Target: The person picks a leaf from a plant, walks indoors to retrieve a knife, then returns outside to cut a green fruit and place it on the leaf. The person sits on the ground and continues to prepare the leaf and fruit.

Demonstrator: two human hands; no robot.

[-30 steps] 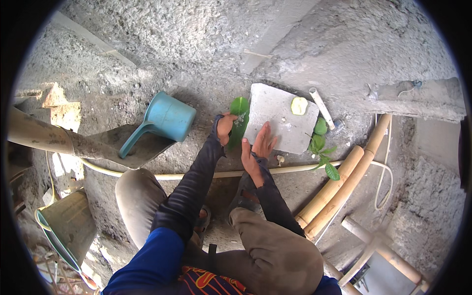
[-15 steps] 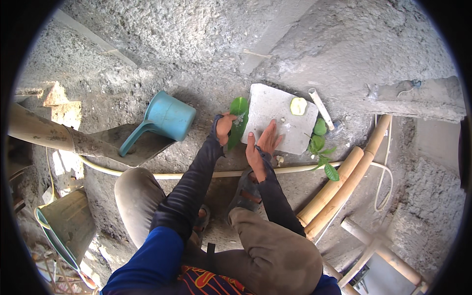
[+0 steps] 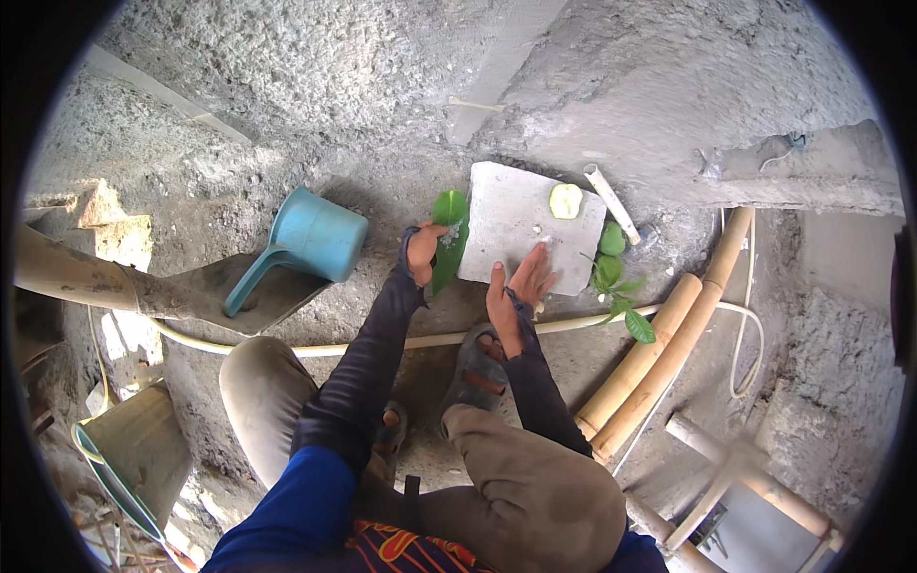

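Note:
My left hand (image 3: 421, 252) is closed on the edge of a long green leaf (image 3: 449, 246), with small whitish bits by its fingertips. This leaf lies along the left side of a pale square stone slab (image 3: 501, 196). Over the slab's near edge my right hand (image 3: 525, 285) is spread, fingers apart and nothing in its grip; whether the palm presses on the slab I cannot tell. Small pale crumbs lie on the slab just beyond the fingers. A pale yellow-green cut piece of fruit (image 3: 565, 201) rests near its far right corner.
Right of the slab are a green fruit (image 3: 612, 239), leafy sprigs (image 3: 626, 296), a white pipe (image 3: 611, 203) and bamboo poles (image 3: 659, 358). On the left, a blue dipper (image 3: 318, 234) lies on a shovel blade (image 3: 229, 286). A hose (image 3: 430, 341) crosses the ground; a bucket (image 3: 138, 449) lies tipped.
My right hand has shifted rightward and a little nearer along the slab, its fingers spread. My left hand stays at the leaf. The whole view has shifted slightly.

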